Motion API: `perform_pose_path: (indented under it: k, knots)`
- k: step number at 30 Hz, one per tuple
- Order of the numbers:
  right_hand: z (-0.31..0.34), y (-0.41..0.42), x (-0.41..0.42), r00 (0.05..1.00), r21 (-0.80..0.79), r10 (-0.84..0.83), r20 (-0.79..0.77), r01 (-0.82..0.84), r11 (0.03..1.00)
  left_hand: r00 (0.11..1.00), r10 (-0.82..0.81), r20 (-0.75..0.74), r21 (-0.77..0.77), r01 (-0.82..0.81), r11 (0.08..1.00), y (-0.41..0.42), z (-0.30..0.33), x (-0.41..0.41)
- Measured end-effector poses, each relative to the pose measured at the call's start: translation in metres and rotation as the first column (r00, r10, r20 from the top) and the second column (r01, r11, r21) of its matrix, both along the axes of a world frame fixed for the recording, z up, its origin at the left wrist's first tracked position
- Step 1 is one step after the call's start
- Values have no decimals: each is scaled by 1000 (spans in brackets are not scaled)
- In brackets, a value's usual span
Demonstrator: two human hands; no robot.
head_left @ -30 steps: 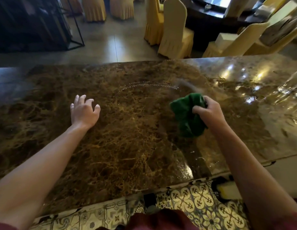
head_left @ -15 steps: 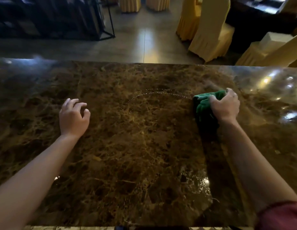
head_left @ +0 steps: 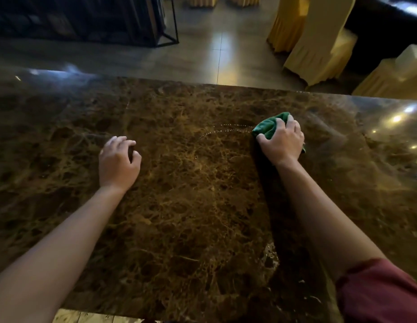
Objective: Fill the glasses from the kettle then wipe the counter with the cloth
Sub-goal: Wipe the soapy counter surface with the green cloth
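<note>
Over the last second you carried the crumpled green cloth [head_left: 269, 129] away from you across the dark brown veined marble counter [head_left: 191, 217], so that your right hand [head_left: 282, 143] lay farther out, nearer the counter's far edge than a second earlier. The thin curved line of water droplets [head_left: 226, 130] sat just to the left of that hand, its right end meeting the cloth's edge, and a faint wiped streak ran off to the hand's right. That suggested the wiping stage was under way but unfinished, since the droplet arc was not yet cleared. Your right hand was clenched round the cloth, fingers curled over its top and thumb tucked at its near side, pressing it down on the stone; green showed ahead of your fingers and a little behind the hand's right side. Your left hand [head_left: 119, 162] had stayed well to the left of the cloth and held nothing; its fingers were loosely curled, seemingly with the tips on the counter, though I could not tell whether the palm touched it. No glasses or kettle were in view. Beyond your hands stood chairs in yellow fabric covers [head_left: 319, 43] on a grey tiled floor [head_left: 214, 54].
</note>
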State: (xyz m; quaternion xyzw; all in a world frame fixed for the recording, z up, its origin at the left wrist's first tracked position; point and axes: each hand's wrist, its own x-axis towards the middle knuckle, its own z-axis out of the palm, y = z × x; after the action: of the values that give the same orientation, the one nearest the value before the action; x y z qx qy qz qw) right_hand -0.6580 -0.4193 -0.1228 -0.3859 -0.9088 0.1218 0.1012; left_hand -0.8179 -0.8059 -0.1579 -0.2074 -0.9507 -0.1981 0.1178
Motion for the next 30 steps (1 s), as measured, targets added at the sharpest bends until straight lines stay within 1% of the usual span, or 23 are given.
perform_pose_path:
  k: [8,13,15,18,20,22,24,27,30]
  knots:
    - [2,-57,-48,985,-5,175,-8,-175,985,1000,17,-8,-9,-18,1000,3,2,1]
    - [0,-99,-61,944,9,330,-5,-330,944,1000,20,17,-28,-19,999,3,4,4]
    - [-2,-115,-64,925,11,380,-7,-380,925,995,19,97,-98,-9,995,4,6,3]
    - [-5,-131,-66,890,-1,455,2,-455,890,967,36,252,-266,33,963,5,7,-2]
    - [-5,-140,-65,863,-17,505,15,-504,863,960,42,278,-301,46,952,6,7,-3]
    - [-4,-152,-58,839,-34,544,9,-543,839,964,48,263,-307,36,951,6,7,-1]
    - [-2,-165,-48,814,-51,580,-20,-581,813,966,57,251,-311,25,950,7,7,-1]
    - [3,-182,-28,763,-89,632,-134,-645,759,966,62,249,-315,21,949,7,7,-2]
    - [12,-198,-6,716,-130,675,-178,-697,705,971,57,234,-304,17,953,7,6,-3]
